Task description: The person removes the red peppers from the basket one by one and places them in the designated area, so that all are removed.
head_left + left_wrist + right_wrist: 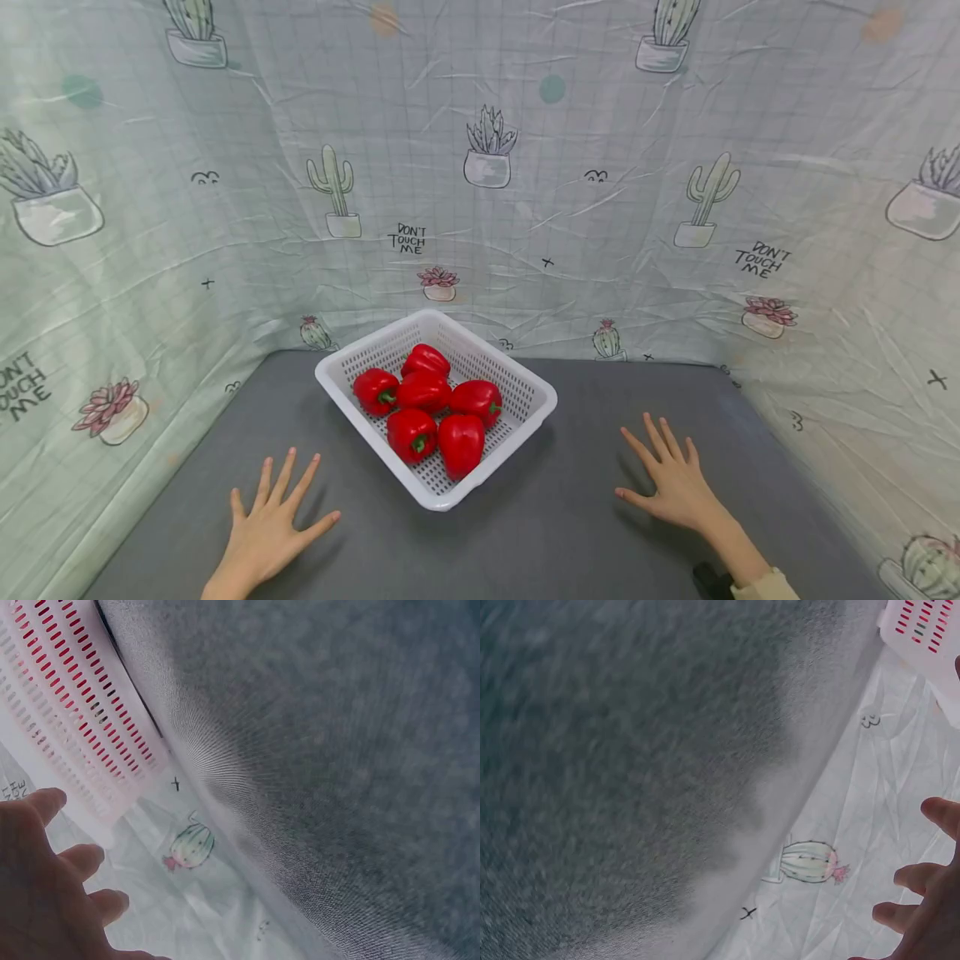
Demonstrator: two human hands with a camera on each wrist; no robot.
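Observation:
Several red bell peppers point(423, 392) lie in a white perforated plastic basket point(528, 377) in the middle of the head view. The basket stands turned, one corner toward me. My left hand point(264, 533) is left of the basket and nearer to me, fingers spread, touching nothing that I can see but perhaps the table. On the other side, my right hand point(678, 487) has its fingers spread too and holds nothing. In the left wrist view the basket wall point(82, 705) shows red through its slots, beyond the fingers point(81, 860). A basket corner point(922, 637) appears in the right wrist view.
A dark grey tabletop point(570, 533) lies under the basket and hands. Pale fabric point(525, 225) printed with cacti hangs behind the table and on both sides. A dark band point(711, 581) is on the right wrist beside a light sleeve point(765, 586).

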